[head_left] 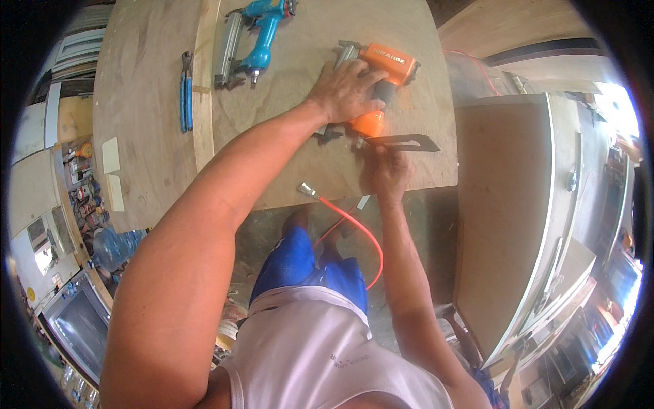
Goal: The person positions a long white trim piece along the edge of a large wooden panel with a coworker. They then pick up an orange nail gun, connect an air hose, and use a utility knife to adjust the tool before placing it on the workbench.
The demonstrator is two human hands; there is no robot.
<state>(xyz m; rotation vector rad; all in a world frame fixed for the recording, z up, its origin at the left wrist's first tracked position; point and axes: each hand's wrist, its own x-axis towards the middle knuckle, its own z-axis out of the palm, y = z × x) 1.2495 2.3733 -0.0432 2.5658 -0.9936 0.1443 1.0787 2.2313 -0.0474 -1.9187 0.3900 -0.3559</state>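
On the plywood tabletop (266,163) lies an orange air nailer (393,63), its handle end toward me. My left hand (346,92) is closed around its dark grip, thumb and fingers bent over it. Just below the orange handle end, my right hand (393,174) is closed on a dark flat tool (424,142) with a slot and a slanted tip. This tool lies crosswise by the nailer's small metal air fitting (360,142); whether the two touch I cannot tell. The fingertips of my right hand are partly hidden.
A teal air nailer (266,42) and blue-handled pincers (186,95) lie left of my left hand. A red air hose (361,228) with a metal coupler hangs at the table's near edge. At right stands a large pale panelled cabinet (501,204). Shelves crowd the left.
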